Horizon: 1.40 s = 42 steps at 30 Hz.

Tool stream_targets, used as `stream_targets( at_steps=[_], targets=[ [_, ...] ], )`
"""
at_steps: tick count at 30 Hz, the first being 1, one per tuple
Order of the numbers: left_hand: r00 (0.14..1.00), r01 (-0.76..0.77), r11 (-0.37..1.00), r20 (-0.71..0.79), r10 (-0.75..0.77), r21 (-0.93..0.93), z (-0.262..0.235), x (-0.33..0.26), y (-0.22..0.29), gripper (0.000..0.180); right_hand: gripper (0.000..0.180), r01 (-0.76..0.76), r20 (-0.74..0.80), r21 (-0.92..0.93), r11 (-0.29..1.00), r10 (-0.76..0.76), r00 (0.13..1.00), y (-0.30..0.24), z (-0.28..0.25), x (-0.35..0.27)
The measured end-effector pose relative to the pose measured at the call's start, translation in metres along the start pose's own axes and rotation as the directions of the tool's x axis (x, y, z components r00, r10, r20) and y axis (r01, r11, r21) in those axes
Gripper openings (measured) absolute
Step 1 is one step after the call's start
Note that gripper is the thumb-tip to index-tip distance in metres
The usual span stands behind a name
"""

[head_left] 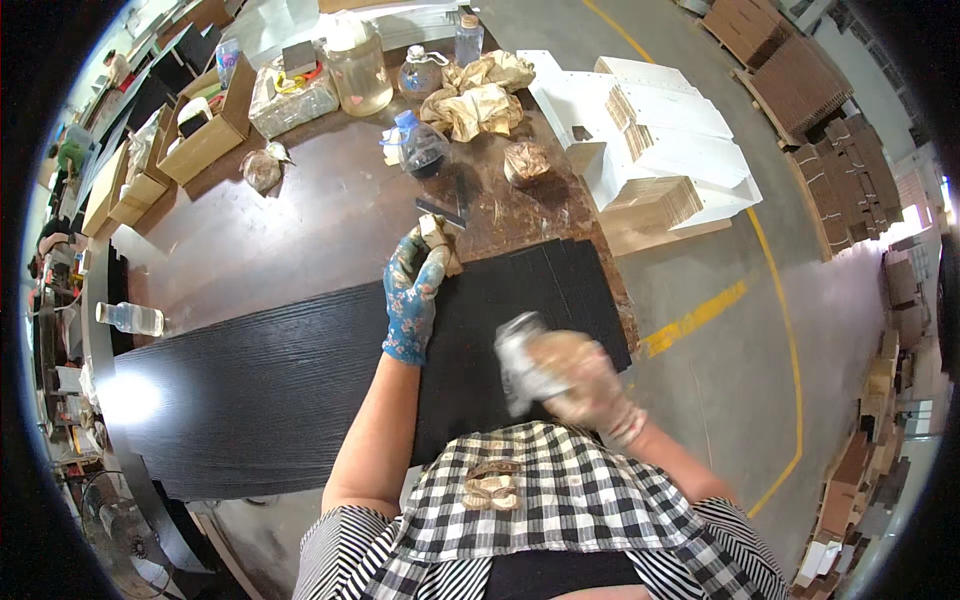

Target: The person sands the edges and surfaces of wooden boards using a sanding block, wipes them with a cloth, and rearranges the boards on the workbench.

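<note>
The left hand (411,295), in a blue flowered glove, is closed around a small tan block (438,243) and presses it down near the far edge of a stack of black panels (520,290). The panels lie flat on the brown surface (330,220), beside a long dark board with a wood grain (260,370) that runs off to the person's left.

The right hand (580,380), in a pale stained glove, is raised off the panels and blurred. Its fingers are wrapped around a whitish, crumpled thing (520,360), perhaps a rag or a small bottle; the blur hides which. The two hands are well apart, each clamped on its own thing.

Farther back on the surface stand a small plastic bottle with a blue cap (418,143), a large clear jar (357,70), some crumpled brown paper (478,95) and open cardboard boxes (205,125). A clear bottle (130,318) lies on its side at the left end of the long board. Stacks of white flat pieces (650,140) sit on the floor to the right, beside a yellow floor line (770,270). The person wears a black-and-white checked apron (540,500).
</note>
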<state>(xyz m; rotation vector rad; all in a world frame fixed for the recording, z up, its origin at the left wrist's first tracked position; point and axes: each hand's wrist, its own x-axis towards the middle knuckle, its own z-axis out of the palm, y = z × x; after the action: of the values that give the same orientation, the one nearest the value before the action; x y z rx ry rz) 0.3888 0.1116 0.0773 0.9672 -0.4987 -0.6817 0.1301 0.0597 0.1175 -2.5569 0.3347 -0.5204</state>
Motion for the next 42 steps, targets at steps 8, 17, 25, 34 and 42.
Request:
stream_targets(
  at_steps=[8,17,25,34,42],
  targets=[
    [0.997,0.076,0.996,-0.028,-0.077,-0.036,-0.004,-0.003,0.004,0.034,0.023,-0.548,-0.080,0.482,0.683,0.658,0.749,0.035,-0.008,0.037],
    [0.999,0.014,0.998,0.040,-0.016,0.058,-0.013,0.001,-0.005,0.049,0.026,-0.822,0.402,0.285,0.493,0.717,0.570,0.118,-0.011,0.104],
    [0.998,0.056,0.998,-0.017,-0.055,0.042,-0.015,0.004,-0.007,0.052,0.020,-0.843,0.574,0.415,0.342,0.621,0.534,0.140,-0.017,0.099],
    [0.998,0.055,0.997,0.034,-0.057,0.055,-0.017,0.003,-0.003,0.051,0.021,-0.841,0.533,0.365,0.399,0.651,0.540,0.127,-0.012,0.110],
    [0.999,0.031,0.994,-0.038,-0.027,0.105,-0.003,0.001,0.007,0.041,0.015,-0.824,0.582,0.420,0.380,0.584,0.566,0.139,-0.017,0.106]
  ],
)
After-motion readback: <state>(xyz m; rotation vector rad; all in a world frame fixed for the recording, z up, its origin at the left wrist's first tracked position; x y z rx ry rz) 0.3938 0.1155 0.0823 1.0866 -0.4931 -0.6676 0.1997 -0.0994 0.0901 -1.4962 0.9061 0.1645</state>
